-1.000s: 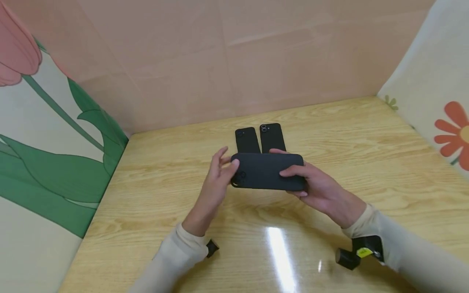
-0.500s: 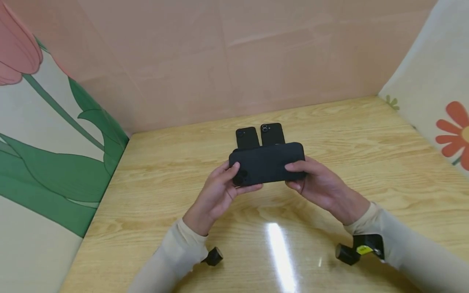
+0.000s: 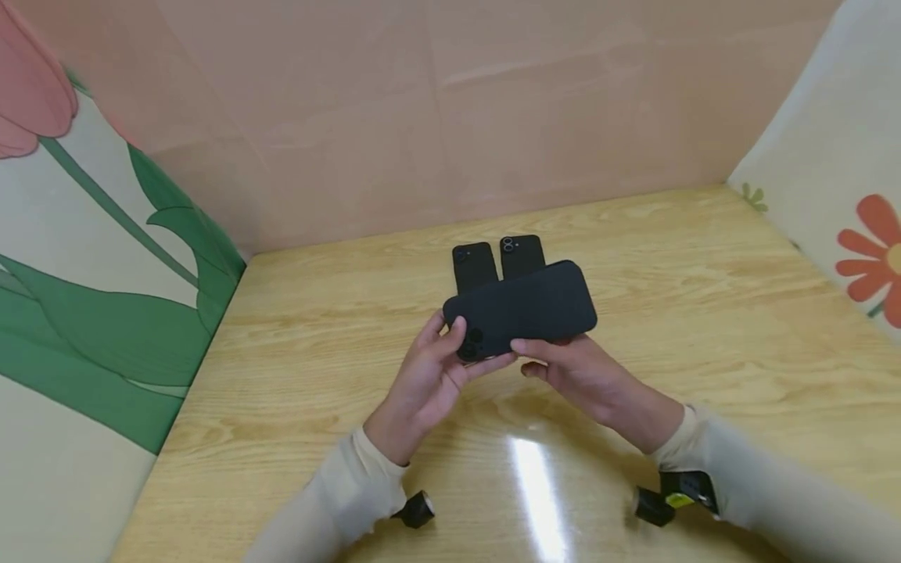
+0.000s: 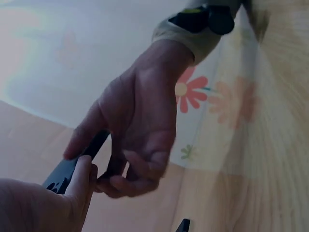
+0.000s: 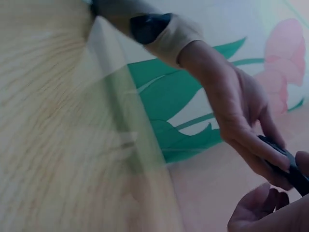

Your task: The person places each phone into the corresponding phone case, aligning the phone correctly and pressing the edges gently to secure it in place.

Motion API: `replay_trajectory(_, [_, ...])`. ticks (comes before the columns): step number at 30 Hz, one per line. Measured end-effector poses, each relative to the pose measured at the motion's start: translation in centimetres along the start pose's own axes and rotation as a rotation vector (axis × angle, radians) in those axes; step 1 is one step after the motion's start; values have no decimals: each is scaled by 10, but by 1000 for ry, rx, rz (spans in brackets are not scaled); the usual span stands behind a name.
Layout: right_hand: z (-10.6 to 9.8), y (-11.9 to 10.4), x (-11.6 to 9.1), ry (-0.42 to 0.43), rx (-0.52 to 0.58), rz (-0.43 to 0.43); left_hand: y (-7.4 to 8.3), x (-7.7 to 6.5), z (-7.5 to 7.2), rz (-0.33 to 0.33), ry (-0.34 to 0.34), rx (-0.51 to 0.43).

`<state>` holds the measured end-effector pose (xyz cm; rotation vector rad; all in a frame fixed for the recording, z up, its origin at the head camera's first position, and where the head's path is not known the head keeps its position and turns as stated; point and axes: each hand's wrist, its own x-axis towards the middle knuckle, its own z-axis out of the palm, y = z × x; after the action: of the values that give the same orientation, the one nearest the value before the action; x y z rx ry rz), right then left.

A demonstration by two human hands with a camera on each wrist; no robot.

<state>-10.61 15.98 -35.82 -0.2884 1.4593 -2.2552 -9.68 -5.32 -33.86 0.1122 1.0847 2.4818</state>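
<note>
A dark phone (image 3: pixel 538 305), camera side towards me, is held in the air between both hands, its right end tilted up in the head view. The left hand (image 3: pixel 426 381) grips the camera end, thumb on the back and fingers round the lower edge. The right hand (image 3: pixel 594 383) pinches the lower edge near the middle, thumb on the back and the other fingers curled underneath. In the left wrist view, a narrow edge of the phone (image 4: pixel 62 177) shows between the hands. The right wrist view shows the left fingers round the phone (image 5: pixel 295 175).
Two black phones, a left one (image 3: pixel 475 266) and a right one (image 3: pixel 522 255), lie side by side on the wooden table (image 3: pixel 296 352) behind the hands, their lower ends hidden by the held phone. A pink backdrop (image 3: pixel 352 117) and flower-printed side panels (image 3: pixel 831 195) surround the table.
The held phone has tilted, its right end rising. The right hand has slid from that end to the lower edge, nearer the left hand. The left fingers have come round under the phone.
</note>
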Motion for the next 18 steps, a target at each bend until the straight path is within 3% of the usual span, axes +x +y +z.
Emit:
replay_trajectory(5, [12, 8, 0, 86, -209, 19, -6, -5, 6, -18, -8, 60])
replay_trajectory(11, [13, 10, -7, 229, -240, -41, -13, -4, 12, -25, 42, 130])
replay_trajectory(18, [16, 13, -6, 264, -270, -100, -13, -4, 13, -5, 145, 126])
